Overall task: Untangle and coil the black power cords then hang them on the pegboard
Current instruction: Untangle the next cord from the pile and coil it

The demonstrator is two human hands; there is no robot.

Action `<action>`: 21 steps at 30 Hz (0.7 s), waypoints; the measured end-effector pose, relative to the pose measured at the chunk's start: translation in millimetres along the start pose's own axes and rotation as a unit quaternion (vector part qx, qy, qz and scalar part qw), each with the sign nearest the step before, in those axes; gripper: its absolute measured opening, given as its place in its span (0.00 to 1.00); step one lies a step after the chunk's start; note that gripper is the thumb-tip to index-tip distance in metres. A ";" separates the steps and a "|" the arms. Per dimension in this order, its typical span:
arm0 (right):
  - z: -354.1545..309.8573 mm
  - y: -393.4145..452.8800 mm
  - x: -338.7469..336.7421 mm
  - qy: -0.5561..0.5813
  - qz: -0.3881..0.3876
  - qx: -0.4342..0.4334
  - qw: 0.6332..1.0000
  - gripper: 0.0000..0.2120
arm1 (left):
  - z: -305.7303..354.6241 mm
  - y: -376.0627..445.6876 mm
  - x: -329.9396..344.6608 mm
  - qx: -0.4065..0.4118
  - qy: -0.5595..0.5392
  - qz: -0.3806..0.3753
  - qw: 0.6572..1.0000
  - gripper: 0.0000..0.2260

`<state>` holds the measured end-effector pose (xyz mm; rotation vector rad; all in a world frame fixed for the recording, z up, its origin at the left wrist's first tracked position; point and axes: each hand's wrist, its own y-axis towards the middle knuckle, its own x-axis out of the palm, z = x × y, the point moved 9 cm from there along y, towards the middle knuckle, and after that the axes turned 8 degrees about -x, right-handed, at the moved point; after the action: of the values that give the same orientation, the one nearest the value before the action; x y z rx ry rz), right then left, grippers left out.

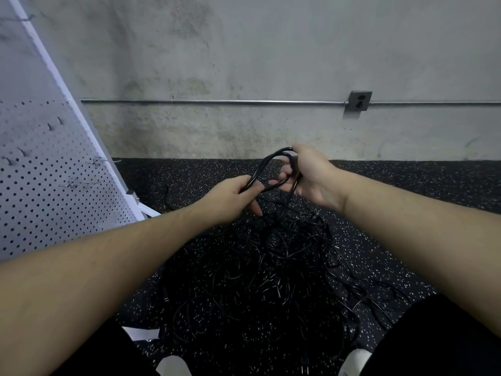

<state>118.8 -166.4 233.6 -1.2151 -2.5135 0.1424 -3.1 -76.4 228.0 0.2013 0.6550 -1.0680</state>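
Task at an early stage. Left hand pinches one side of a small loop of glossy black power cord; right hand grips the loop's far side, fingers curled round it, both held above the floor. One coil is just begun, apparently only a turn or two. Below lies the large tangled heap of black power cords on the dark speckled rubber floor, mostly unsorted. White perforated metal pegboard at left: its visible hooks carry no cords. Untangling, coiling and hanging nearly all remain.
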 end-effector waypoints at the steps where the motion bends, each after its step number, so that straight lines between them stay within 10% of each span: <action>1: 3.9 0.6 -0.5 -0.003 -0.005 0.017 1.000 0.19 | 1.7 -1.7 0.7 0.004 -0.006 -0.007 1.000 0.09; 21: -25.2 12.7 4.5 0.187 0.029 -0.098 0.977 0.23 | 30.5 -15.5 29.1 -0.006 -0.300 -0.188 0.935 0.18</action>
<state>134.4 -156.3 255.4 -1.2558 -2.2022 -0.3017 4.8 -119.5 237.5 -0.2705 0.1422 -1.4064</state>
